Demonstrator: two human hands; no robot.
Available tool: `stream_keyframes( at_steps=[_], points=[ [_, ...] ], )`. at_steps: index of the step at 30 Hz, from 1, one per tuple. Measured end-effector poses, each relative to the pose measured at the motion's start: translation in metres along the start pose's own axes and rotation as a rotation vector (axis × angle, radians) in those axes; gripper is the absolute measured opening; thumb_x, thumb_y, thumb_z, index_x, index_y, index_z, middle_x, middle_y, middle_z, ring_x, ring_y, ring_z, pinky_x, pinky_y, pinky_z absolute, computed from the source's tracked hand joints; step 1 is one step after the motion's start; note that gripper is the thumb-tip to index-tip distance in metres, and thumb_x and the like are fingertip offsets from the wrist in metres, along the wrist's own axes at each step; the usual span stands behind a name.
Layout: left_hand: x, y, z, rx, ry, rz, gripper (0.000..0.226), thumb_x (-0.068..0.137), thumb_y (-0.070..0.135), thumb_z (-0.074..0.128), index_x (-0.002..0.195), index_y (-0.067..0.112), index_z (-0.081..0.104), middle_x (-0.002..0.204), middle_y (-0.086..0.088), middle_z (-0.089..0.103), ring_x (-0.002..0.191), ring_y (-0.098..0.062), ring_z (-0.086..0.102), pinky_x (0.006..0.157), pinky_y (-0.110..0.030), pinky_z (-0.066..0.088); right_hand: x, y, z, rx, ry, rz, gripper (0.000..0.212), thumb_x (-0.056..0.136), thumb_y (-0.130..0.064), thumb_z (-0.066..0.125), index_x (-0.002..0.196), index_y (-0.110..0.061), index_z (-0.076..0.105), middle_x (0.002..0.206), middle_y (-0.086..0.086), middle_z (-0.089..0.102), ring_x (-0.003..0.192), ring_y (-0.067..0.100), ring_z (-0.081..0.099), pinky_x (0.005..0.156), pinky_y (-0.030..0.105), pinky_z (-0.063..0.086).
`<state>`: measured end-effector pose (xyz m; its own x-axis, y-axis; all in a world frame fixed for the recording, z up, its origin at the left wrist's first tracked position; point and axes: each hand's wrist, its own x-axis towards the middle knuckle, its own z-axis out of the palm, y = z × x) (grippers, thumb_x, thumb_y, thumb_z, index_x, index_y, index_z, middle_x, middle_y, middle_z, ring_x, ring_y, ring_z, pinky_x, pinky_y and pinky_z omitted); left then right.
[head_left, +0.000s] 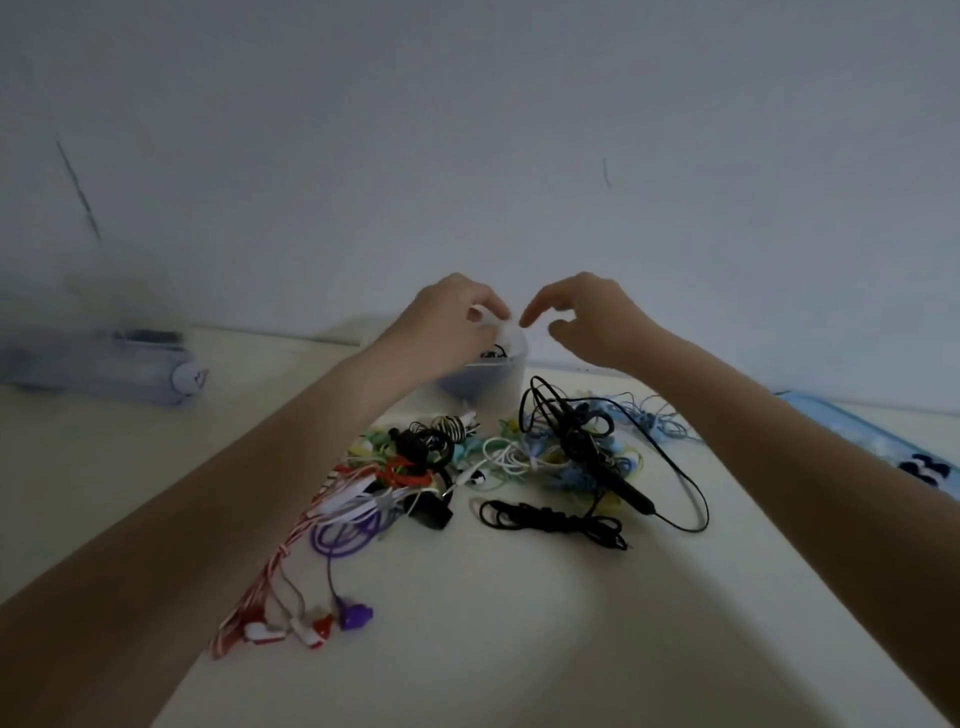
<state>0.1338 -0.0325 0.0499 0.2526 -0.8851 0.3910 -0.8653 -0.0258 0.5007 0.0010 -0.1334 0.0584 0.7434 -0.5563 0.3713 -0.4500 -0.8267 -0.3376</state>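
A tangle of earphones and cables in many colours lies on the pale table. Behind it stands a translucent tub with dark cables inside. My left hand is over the tub's rim and pinches a small white thing. My right hand hovers just right of it, above the tub, fingers loosely curved and holding nothing. A black coiled cable and a black neckband earphone lie at the front right of the pile. Red-white and purple earbuds trail toward me.
A plain wall rises right behind the tub. At the far left lies a blurred grey-blue object. A light blue lid or tray rests at the right edge.
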Motion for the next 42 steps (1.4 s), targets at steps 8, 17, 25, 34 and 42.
stream_keyframes(
  at_steps=[8,17,25,34,42],
  points=[
    [-0.064,0.048,0.038,0.103,-0.340,0.225,0.005,0.083,0.019,0.064,0.086,0.017,0.067,0.086,0.008,0.056,0.074,-0.001,0.052,0.068,-0.010,0.041,-0.089,0.023,-0.019,-0.033,-0.281,0.130,0.009,0.079,-0.018,0.070,0.087,-0.015,0.072,0.079,-0.004,0.066,0.083,0.013,0.064,0.071,0.017,0.047],
    [-0.081,0.045,0.046,0.377,-0.396,0.236,0.016,0.088,0.016,0.054,0.104,0.012,0.057,0.102,-0.001,0.051,0.101,-0.022,0.052,0.079,-0.026,0.036,-0.131,0.000,-0.004,-0.179,-0.244,-0.061,0.023,0.085,-0.025,0.061,0.104,-0.013,0.064,0.100,0.006,0.064,0.095,0.024,0.057,0.073,0.027,0.040],
    [-0.068,0.083,0.010,0.037,-0.067,0.213,0.012,0.092,0.013,0.051,0.101,0.016,0.058,0.099,0.002,0.060,0.090,-0.015,0.057,0.081,-0.023,0.045,-0.126,-0.007,-0.045,0.091,-0.066,-0.050,0.044,0.083,-0.014,0.066,0.125,-0.018,0.052,0.123,0.001,0.053,0.113,0.018,0.047,0.094,0.022,0.035],
    [-0.059,0.117,0.013,-0.187,-0.081,0.064,0.006,0.093,0.016,0.051,0.096,0.018,0.056,0.094,0.003,0.063,0.090,-0.014,0.061,0.083,-0.026,0.048,-0.152,0.022,-0.085,0.983,0.035,0.326,0.014,0.093,-0.005,0.052,0.089,-0.005,0.065,0.068,0.005,0.062,0.059,0.014,0.055,0.061,0.023,0.047],
    [-0.039,0.149,0.091,0.261,-0.192,0.307,0.016,0.095,0.017,0.044,0.106,0.014,0.055,0.108,-0.003,0.059,0.102,-0.021,0.051,0.084,-0.029,0.032,-0.185,0.094,-0.073,0.432,0.040,0.538,0.021,0.084,-0.002,0.063,0.066,-0.013,0.065,0.055,0.003,0.063,0.041,0.008,0.056,0.042,0.017,0.043]
  ],
)
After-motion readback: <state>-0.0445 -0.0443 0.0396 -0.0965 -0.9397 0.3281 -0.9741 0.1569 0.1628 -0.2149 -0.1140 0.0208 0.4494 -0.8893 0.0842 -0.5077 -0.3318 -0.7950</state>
